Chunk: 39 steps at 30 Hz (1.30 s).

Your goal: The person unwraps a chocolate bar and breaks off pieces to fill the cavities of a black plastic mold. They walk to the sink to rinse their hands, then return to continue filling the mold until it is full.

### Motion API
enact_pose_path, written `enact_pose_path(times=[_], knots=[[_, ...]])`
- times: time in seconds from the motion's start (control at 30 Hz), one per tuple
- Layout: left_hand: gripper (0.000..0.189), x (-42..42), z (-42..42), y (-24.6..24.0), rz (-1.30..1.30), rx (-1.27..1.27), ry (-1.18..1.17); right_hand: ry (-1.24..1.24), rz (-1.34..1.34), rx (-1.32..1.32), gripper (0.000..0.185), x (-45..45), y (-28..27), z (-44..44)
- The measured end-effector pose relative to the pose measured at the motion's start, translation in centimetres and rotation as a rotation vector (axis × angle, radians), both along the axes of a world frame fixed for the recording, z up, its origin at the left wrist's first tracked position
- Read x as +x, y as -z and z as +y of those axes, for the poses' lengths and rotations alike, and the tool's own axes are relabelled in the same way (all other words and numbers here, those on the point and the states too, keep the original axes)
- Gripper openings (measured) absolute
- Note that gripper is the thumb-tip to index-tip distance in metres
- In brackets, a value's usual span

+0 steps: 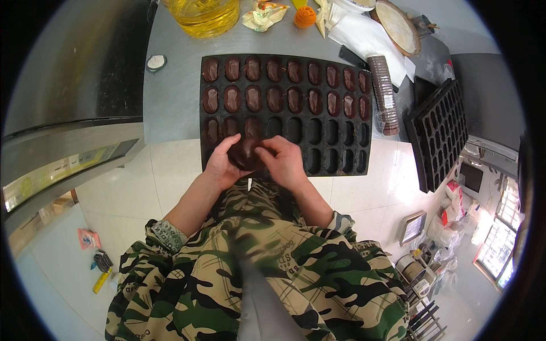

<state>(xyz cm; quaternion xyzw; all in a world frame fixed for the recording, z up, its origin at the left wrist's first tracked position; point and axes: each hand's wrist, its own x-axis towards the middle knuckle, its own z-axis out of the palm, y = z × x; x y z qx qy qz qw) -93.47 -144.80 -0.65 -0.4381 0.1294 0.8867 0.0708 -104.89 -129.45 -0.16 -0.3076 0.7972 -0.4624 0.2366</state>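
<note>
My left hand (221,164) cups a dark brown, glossy bundle (247,155) that looks like nested paper baking cups. The thumb and fingers of my right hand (283,160) pinch its right edge. Both hands are over the near side of a black multi-cavity baking tray (286,117). Oval brown paper liners (232,99) fill the two far rows of cavities. In the third row, the three leftmost cavities hold liners, while bare black hollows (315,131) continue to the right. My hands hide part of the nearest row.
Right of the tray lies a long sleeve of brown baking cups (384,93). More black trays (439,132) lean at the table's right end. A jug of yellow oil (204,17), a crumpled wrapper (264,16) and an orange ball-shaped thing (304,17) stand along the far side of the metal table (175,102).
</note>
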Motion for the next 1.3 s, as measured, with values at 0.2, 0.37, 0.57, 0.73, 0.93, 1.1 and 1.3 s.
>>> enact_pose_path(times=[0.2,0.37,0.57,0.73,0.93,1.1,1.3], knots=[[0.048,0.6,-0.1,0.8,-0.071,0.013,0.004,0.28,0.03,0.331,0.024,-3.7,5.3,0.1],[0.048,0.4,0.2,0.7,-0.058,0.0,0.023,0.25,0.214,0.544,0.024,-4.2,8.9,-1.1],[0.049,-0.1,0.2,0.1,-0.025,0.002,0.043,0.256,-0.003,0.352,0.031,-3.7,5.6,-0.9],[0.046,-1.3,1.0,-0.4,0.011,0.006,0.073,0.01,-0.168,0.079,0.032,-1.4,0.8,0.3],[0.045,-2.5,1.6,-1.4,0.014,0.015,0.076,-0.057,0.026,0.073,0.015,-1.6,-0.1,1.1],[0.044,-2.6,1.8,-1.3,0.008,0.01,0.073,-0.017,-0.059,-0.005,0.015,-2.3,0.7,3.1],[0.045,-2.3,1.7,-0.8,-0.051,0.003,0.067,0.289,-0.023,0.151,0.02,-6.3,4.4,5.2]])
